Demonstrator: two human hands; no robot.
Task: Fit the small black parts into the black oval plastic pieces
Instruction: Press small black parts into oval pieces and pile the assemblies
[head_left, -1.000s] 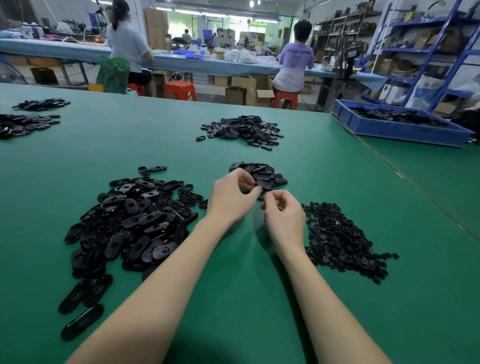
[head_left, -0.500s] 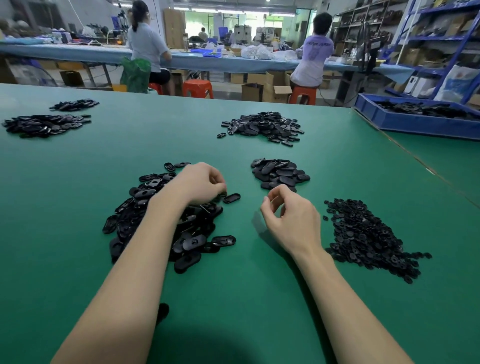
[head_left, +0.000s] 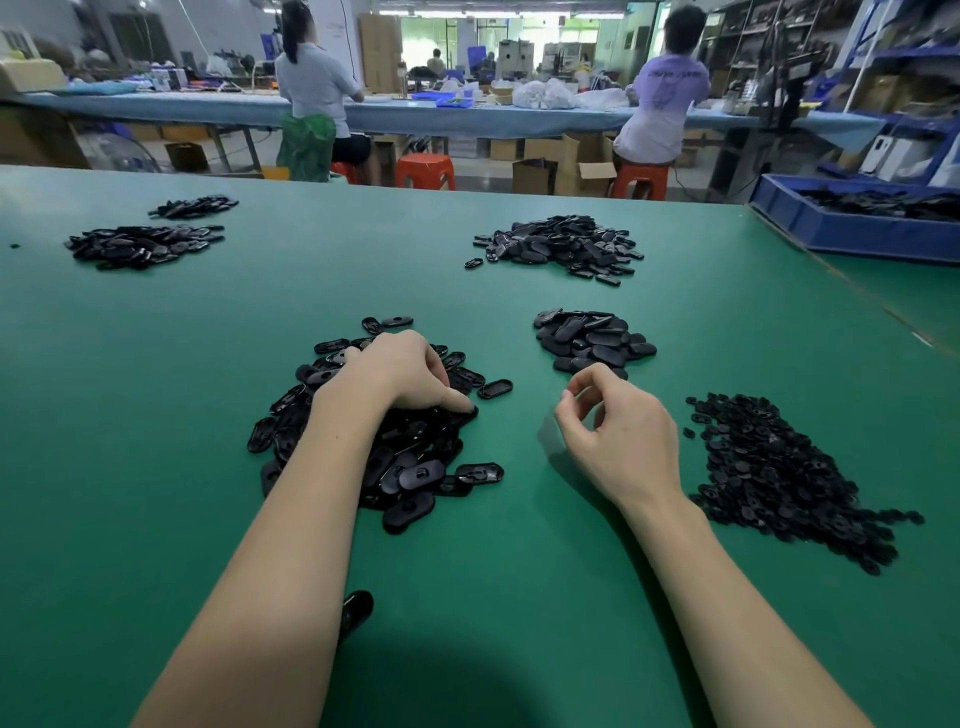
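A heap of black oval plastic pieces lies on the green table, left of centre. My left hand rests on top of this heap with its fingers curled down into it and the thumb tip pinching an oval piece at the heap's right edge. My right hand hovers over bare table between the heaps, with fingers loosely curled, thumb and forefinger apart, and nothing in it. The small black parts form a spread heap to its right. A smaller stack of oval pieces sits just beyond my right hand.
More oval heaps lie at the far centre and far left. One loose oval lies beside my left forearm. A blue bin with black parts stands at the far right. Two people sit at a bench behind.
My hands separated from in front of the small stack. The left hand went to the oval heap and its thumb now reaches a piece at the edge. The right hand opened slightly.
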